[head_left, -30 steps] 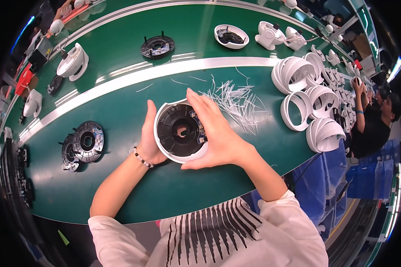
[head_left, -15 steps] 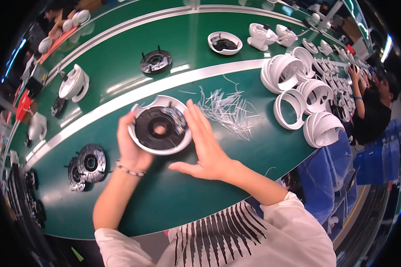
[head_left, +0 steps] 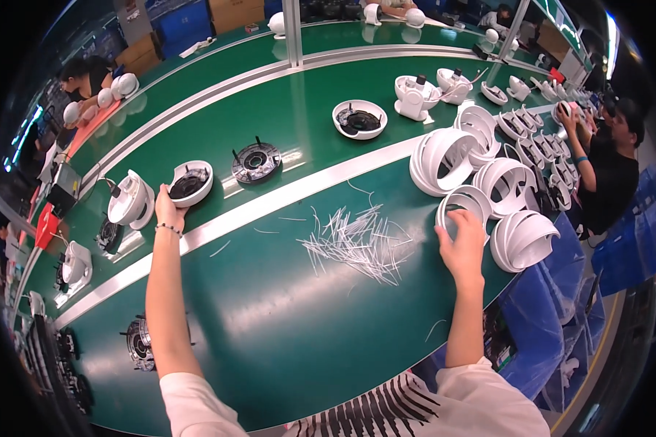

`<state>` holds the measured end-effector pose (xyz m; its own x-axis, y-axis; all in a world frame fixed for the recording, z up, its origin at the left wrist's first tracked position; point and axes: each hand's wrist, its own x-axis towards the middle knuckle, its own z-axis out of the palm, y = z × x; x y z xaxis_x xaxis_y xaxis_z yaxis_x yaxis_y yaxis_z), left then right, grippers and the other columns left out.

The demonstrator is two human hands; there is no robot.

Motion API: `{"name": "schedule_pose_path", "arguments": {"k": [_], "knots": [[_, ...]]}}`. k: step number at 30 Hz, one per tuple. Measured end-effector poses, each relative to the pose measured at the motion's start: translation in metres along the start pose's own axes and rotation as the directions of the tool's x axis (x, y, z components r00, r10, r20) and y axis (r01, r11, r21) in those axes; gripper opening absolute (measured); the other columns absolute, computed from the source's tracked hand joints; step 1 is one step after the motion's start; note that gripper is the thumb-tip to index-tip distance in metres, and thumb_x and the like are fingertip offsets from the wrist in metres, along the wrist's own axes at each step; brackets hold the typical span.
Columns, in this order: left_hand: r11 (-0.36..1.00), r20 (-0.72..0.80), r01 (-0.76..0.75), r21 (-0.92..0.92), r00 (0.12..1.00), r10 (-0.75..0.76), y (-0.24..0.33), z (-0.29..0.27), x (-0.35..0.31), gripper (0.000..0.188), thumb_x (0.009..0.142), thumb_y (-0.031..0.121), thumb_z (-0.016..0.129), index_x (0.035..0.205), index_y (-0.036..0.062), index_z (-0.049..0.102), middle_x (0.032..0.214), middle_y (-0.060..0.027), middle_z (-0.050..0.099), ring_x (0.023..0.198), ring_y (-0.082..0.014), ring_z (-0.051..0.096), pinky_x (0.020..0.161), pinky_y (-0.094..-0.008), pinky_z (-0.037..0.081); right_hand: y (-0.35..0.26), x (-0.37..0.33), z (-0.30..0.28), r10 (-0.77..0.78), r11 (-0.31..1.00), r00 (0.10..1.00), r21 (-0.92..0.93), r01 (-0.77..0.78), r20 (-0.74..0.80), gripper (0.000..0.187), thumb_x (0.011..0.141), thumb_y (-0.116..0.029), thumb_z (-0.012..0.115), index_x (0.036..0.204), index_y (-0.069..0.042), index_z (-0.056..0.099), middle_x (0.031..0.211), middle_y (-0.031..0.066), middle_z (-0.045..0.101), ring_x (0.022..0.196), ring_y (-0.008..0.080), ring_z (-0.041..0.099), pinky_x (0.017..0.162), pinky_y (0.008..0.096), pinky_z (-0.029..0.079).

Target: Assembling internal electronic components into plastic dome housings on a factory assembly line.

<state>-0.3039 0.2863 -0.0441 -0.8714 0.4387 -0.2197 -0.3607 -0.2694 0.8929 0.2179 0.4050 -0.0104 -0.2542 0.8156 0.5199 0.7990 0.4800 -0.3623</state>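
Left hand (head_left: pixel 169 213) pinches a bowl (head_left: pixel 203 194) by its near-left edge over the far strip (head_left: pixel 306 135), perhaps keeping its disc (head_left: pixel 189 183) face-up; right hand (head_left: pixel 462 247) — fingers curled, grip not discernible — meets a ring (head_left: pixel 465 192) at right.

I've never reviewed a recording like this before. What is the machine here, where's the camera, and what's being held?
There's no machine: these are a person's bare hands, seen from a fisheye camera worn on the head, looking down. That lens makes straight edges bend. The left hand holds a white shell with a black disc inside. The right hand is at a white ring; whether it grips is hard to tell. On the green table lie a heap of thin white strips and more white curved parts.
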Motion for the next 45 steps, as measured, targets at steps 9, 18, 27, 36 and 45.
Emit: {"name": "schedule_pose_path", "arguments": {"k": [9,18,27,36,45], "knots": [[-0.263,0.627,-0.788,0.557,0.192,0.755,-0.014,0.102,-0.059,0.043,0.073,0.010,0.054,0.115,0.0035,0.045,0.124,-0.0176,0.040,0.119,-0.0355,0.030,0.100,-0.0414,0.021,0.013,0.008,-0.001,0.029,0.999,1.000,-0.034,-0.029,-0.006,0.010,0.065,-0.005,0.063,0.072,-0.001,0.059,0.078,0.0079,0.055,0.076,0.0265,0.049,0.068,0.0349,0.039],[-0.175,0.594,-0.573,0.801,0.797,0.108,-0.050,0.175,-0.031,0.042,0.070,0.021,0.062,0.105,-0.0001,0.052,0.095,-0.0211,0.058,0.091,-0.0340,0.055,0.082,-0.0380,0.044,0.003,-0.006,-0.035,-0.020,0.987,0.975,0.153,0.055,-0.223,0.012,0.061,0.002,0.063,0.071,0.000,0.056,0.074,0.0100,0.056,0.072,0.0264,0.050,0.064,0.0329,0.040],[0.402,0.577,-0.602,0.690,0.793,0.196,-0.030,0.114,-0.089,0.027,0.068,0.008,0.058,0.093,-0.0021,0.057,0.076,-0.0134,0.060,0.072,-0.0253,0.059,0.069,-0.0334,0.045,-0.094,-0.080,-0.072,-0.673,0.663,0.737,0.490,0.565,0.061,0.017,0.062,-0.005,0.061,0.078,-0.008,0.061,0.079,0.0040,0.060,0.062,0.0157,0.055,0.054,0.0285,0.041],[0.958,0.538,-0.160,0.239,0.843,0.007,0.017,0.031,-0.211,0.023,0.085,0.004,0.046,0.107,0.0002,0.043,0.098,-0.0083,0.054,0.082,-0.0133,0.057,0.065,-0.0248,0.051,-0.126,-0.101,-0.045,-0.789,0.563,0.223,0.530,0.635,0.572,0.047,0.056,-0.029,0.071,0.093,-0.003,0.057,0.109,0.0133,0.048,0.099,0.0265,0.045,0.077,0.0367,0.037],[0.973,0.467,-0.205,0.107,0.874,0.132,0.002,0.013,-0.258,0.040,0.085,-0.001,0.042,0.121,0.0009,0.024,0.106,-0.0121,0.051,0.090,-0.0155,0.055,0.074,-0.0299,0.049,-0.178,-0.103,-0.022,-0.737,0.665,0.313,0.558,0.497,0.599,0.105,0.046,-0.038,0.077,0.128,0.000,0.024,0.130,0.0237,0.022,0.117,0.0403,0.026,0.097,0.0528,0.020]]}}
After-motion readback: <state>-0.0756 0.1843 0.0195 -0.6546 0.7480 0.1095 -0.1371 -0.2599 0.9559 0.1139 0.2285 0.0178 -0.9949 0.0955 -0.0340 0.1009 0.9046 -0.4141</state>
